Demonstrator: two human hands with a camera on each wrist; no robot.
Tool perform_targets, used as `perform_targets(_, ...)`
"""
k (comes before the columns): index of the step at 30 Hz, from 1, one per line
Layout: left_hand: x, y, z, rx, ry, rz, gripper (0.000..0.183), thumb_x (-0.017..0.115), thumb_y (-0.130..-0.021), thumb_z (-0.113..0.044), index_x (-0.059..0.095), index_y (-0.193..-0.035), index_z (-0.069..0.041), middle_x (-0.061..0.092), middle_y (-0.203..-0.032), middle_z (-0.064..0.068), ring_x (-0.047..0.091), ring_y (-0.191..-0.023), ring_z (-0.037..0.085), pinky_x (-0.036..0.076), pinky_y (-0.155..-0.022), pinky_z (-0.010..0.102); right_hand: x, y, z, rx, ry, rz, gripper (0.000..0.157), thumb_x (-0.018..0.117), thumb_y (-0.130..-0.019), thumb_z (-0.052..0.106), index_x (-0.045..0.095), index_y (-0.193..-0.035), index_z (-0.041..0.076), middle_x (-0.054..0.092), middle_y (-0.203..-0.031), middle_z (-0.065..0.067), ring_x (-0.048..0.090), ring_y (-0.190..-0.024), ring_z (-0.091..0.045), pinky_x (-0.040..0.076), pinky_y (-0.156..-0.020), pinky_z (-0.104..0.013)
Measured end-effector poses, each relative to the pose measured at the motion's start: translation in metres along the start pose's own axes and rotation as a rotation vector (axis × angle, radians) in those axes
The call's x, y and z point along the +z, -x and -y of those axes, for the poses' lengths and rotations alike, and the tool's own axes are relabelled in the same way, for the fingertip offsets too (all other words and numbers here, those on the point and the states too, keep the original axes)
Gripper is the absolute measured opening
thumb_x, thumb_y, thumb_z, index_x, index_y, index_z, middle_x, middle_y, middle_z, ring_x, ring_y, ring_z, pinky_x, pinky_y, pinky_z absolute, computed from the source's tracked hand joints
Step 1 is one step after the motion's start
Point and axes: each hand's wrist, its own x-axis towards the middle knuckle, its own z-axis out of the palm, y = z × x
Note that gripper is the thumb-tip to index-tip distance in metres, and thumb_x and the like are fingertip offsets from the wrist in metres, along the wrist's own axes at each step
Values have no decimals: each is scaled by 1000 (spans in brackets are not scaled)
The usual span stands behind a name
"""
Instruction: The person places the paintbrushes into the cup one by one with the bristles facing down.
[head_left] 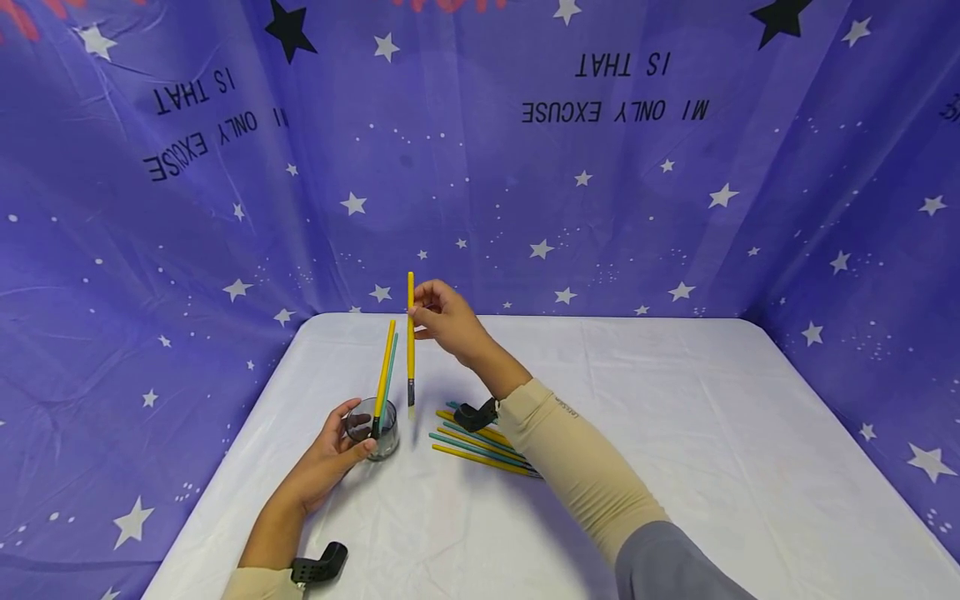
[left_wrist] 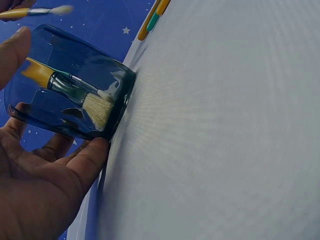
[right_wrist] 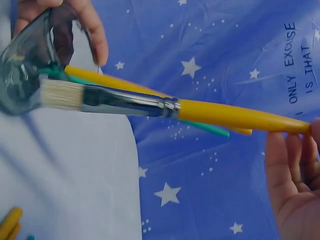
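My left hand grips a clear drinking glass on the left part of the table, thumb on one side and fingers round the other. Inside it lean a yellow-handled paintbrush, bristles down, and a thinner teal-handled brush. My right hand pinches another yellow paintbrush near the top of its handle. That brush hangs almost upright just right of the glass, its pale flat bristles pointing down. In the left wrist view, wide bristles show through the glass wall near its bottom.
Several yellow and teal brushes lie side by side on the white table, partly under my right forearm. A purple star-printed curtain rises behind the table and along both sides. Each wrist carries a black camera.
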Motion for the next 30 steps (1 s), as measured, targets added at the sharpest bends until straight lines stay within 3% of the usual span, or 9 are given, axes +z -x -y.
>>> perform_targets(7, 1, 0, 0, 2, 0, 0, 76, 62, -97, -5, 11, -154, -10, 29, -144, 24, 39, -127, 27, 45, -90, 22, 15, 4, -1, -81, -92, -123, 17, 55, -100, 1, 50, -116, 0, 52, -98, -9, 62, -88, -19, 57, -77, -37)
perform_targets(13, -1, -2, 2, -6, -7, -1, 78, 62, -97, -7, 10, -154, -11, 29, -145, 22, 46, -121, 14, 46, -91, 23, 30, 10, -22, -30, -139, -166, 16, 56, -99, -2, 49, -114, 1, 51, -95, -7, 63, -85, -20, 57, -76, -37)
perform_targets(22, 0, -1, 3, 3, -12, 0, 76, 62, -98, -7, 11, -154, -12, 29, -145, 24, 39, -128, 28, 45, -91, 23, 45, 24, -53, 48, -121, -147, 14, 58, -98, -1, 52, -111, 1, 54, -94, -8, 61, -81, -17, 58, -72, -35)
perform_targets(30, -1, -2, 2, -2, -1, -4, 78, 63, -97, -7, 10, -154, -11, 29, -145, 23, 47, -121, 12, 46, -91, 23, 47, 31, -64, 92, -59, -81, 13, 59, -98, 2, 54, -110, 3, 56, -94, -7, 61, -85, -22, 57, -70, -33)
